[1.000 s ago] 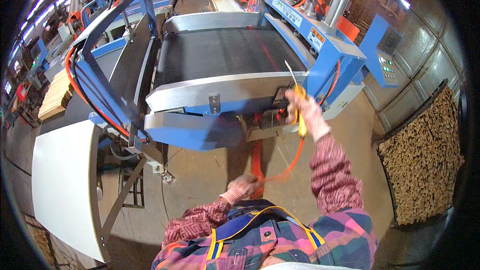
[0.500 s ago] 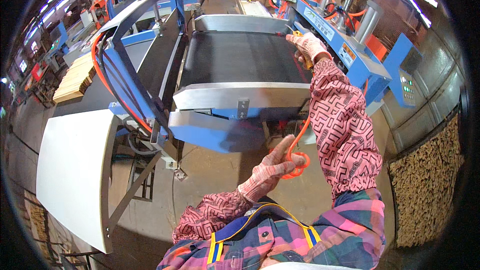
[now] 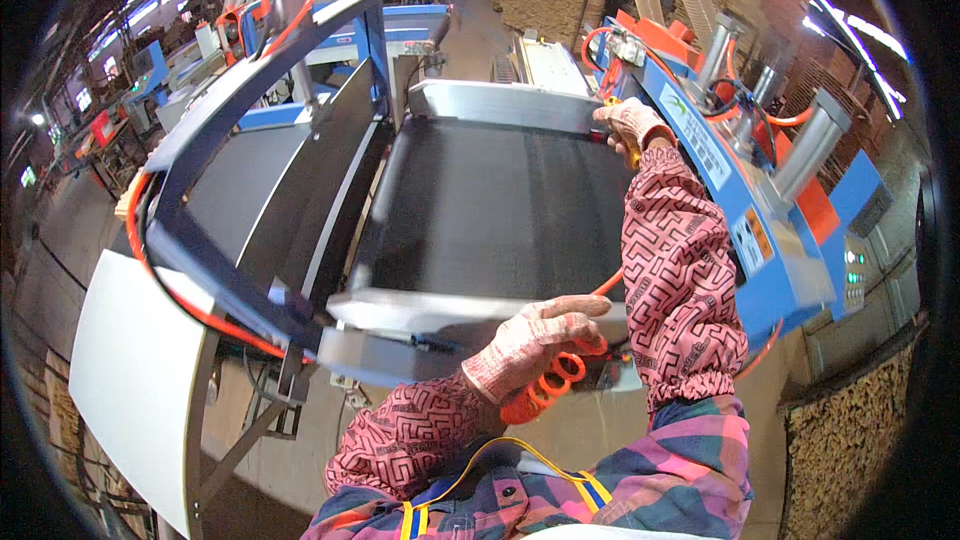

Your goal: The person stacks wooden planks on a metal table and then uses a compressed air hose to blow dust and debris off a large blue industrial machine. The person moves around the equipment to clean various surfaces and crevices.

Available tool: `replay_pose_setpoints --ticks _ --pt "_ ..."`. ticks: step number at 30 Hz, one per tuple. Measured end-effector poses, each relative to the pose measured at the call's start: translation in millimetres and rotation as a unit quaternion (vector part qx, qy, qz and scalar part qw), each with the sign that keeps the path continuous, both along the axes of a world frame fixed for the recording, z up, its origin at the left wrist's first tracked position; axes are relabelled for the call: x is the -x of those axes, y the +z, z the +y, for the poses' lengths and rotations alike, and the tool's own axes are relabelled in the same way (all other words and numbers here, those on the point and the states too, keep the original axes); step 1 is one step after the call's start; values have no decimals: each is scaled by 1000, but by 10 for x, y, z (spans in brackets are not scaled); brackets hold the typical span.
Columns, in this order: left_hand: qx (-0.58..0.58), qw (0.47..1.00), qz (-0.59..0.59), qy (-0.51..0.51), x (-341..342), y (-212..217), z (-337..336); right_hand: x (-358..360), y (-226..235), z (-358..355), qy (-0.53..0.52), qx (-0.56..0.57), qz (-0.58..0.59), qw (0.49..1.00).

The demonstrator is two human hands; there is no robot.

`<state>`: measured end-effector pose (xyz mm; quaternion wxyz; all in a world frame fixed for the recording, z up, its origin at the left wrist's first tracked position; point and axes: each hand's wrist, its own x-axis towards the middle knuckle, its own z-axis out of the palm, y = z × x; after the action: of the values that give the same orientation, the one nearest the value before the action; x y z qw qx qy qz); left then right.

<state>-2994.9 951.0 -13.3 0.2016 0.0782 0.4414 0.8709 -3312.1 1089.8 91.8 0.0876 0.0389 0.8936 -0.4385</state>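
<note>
My left hand (image 3: 535, 340), gloved, has its fingers curled around the coiled orange air hose (image 3: 545, 388) just at the near metal edge of the black conveyor belt (image 3: 500, 205). My right hand (image 3: 628, 125) reaches to the belt's far right corner beside the blue machine frame (image 3: 745, 205), fingers closed on a small yellow tool (image 3: 634, 154) I can barely see.

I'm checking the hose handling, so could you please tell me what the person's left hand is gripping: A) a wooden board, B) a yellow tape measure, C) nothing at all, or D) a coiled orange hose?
D: the gloved left hand is closed around the coiled orange hose at the near edge of the black conveyor belt.
</note>
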Motion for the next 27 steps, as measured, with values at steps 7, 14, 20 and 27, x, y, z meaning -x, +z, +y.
replay_pose_setpoints --ticks 7,14,20,27 --pt "0 998 -59 31 1640 -341 -200 1730 -553 -289 -8 57 -45 997" --pt "-213 959 -173 75 2143 -428 -265 2595 -978 -855 -39 45 9 998" --pt "-270 950 -138 78 2060 -395 -197 2977 -1177 -1048 -60 30 -7 998" --pt "-132 986 -99 37 1943 -291 -475 2939 -1281 -1346 -61 -6 -25 998"
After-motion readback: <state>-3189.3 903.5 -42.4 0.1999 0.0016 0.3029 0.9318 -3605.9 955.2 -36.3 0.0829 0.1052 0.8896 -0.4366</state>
